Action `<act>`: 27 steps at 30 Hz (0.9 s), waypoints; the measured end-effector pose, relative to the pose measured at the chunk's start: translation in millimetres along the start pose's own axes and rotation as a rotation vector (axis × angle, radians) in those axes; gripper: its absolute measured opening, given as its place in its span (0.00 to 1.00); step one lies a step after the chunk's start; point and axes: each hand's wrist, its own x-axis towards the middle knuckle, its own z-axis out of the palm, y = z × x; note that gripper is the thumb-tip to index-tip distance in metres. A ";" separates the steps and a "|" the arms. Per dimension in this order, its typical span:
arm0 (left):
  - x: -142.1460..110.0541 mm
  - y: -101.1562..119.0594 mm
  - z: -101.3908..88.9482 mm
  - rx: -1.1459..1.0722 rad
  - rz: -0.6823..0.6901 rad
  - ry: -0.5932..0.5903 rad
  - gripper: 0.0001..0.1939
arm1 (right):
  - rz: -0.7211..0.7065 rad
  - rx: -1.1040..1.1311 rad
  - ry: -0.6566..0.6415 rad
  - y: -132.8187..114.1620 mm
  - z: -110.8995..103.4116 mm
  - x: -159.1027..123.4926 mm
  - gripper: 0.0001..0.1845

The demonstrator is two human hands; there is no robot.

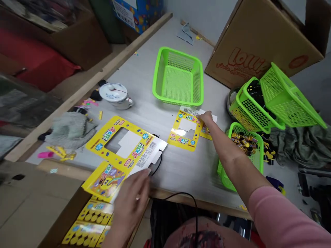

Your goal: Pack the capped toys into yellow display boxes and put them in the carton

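My right hand point(206, 118) reaches across the table, its fingers closed at the upper right edge of a flat yellow windowed box blank point(173, 137). Part of another yellow printed piece shows beneath that hand. A larger unfolded yellow box blank point(116, 121) lies nearer on the left, with a big cut-out window and white flaps. Its lower panel point(107, 181) sticks out past the table edge. Over this blank's lower right side is my left hand point(131, 198), wearing a ring; motion blurs its curled fingers, and whether they grip the cardboard I cannot tell.
A green basket point(178, 101) stands at the back. Right of it are stacked green baskets point(254, 106), a basket of small capped pieces point(240, 144) and a brown carton point(238, 44). A lidded cup point(116, 94) and grey cloth point(69, 129) sit left. Packed yellow boxes point(88, 229) lie below the edge.
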 end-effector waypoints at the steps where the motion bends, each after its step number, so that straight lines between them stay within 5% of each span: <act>1: 14.2 16.7 27.1 0.085 0.167 -0.138 0.19 | 0.003 0.011 -0.003 -0.3 0.1 1.6 0.43; 4: 47.4 54.3 103.0 0.435 0.342 -0.397 0.27 | -0.010 0.038 0.001 0.0 0.0 5.7 0.42; 7: 55.3 62.6 147.2 0.716 0.371 -0.522 0.33 | -0.071 0.061 0.011 7.3 0.5 7.3 0.37; 15: 22.5 31.7 152.4 0.711 0.457 -0.581 0.30 | -0.347 0.043 -0.095 37.2 -25.4 -21.0 0.19; 19: 33.3 43.5 119.0 0.235 0.432 -0.602 0.21 | -0.509 0.045 -0.189 37.4 -61.8 -58.3 0.08; 22: 43.1 69.5 55.6 -0.011 0.458 -0.489 0.17 | -0.797 0.038 -0.158 52.2 -93.0 -108.6 0.06; 25: 48.3 84.4 -18.0 -0.493 0.257 0.012 0.05 | -1.219 0.017 0.020 87.1 -130.3 -175.7 0.11; 27: 43.7 71.1 -51.9 -0.518 0.111 0.180 0.03 | -1.349 -0.004 0.199 120.0 -161.5 -222.5 0.13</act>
